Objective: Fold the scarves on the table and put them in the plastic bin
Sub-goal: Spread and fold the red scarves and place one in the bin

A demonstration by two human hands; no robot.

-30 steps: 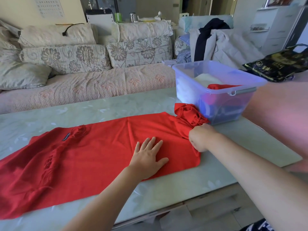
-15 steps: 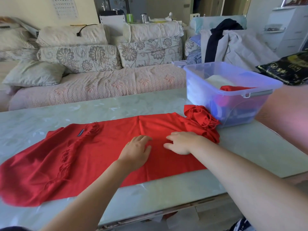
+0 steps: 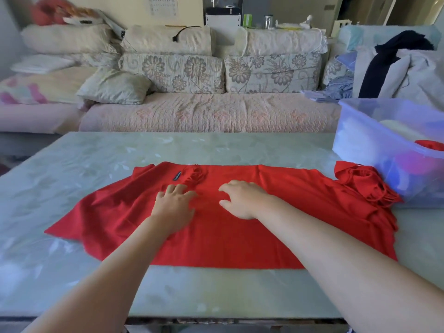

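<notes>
Both hands are flat-ish on the red scarf, palms down, nothing pinched. The left hand has its fingers spread and a bit bent, tips pressing the cloth just near of the dark label. The right hand sits just beside it, fingers loosely fanned, also resting on the fabric. The scarf lies stretched left to right across the middle of the table, its fringed right end bunched up against the plastic bin at the far right. There's more red cloth already inside the bin.
</notes>
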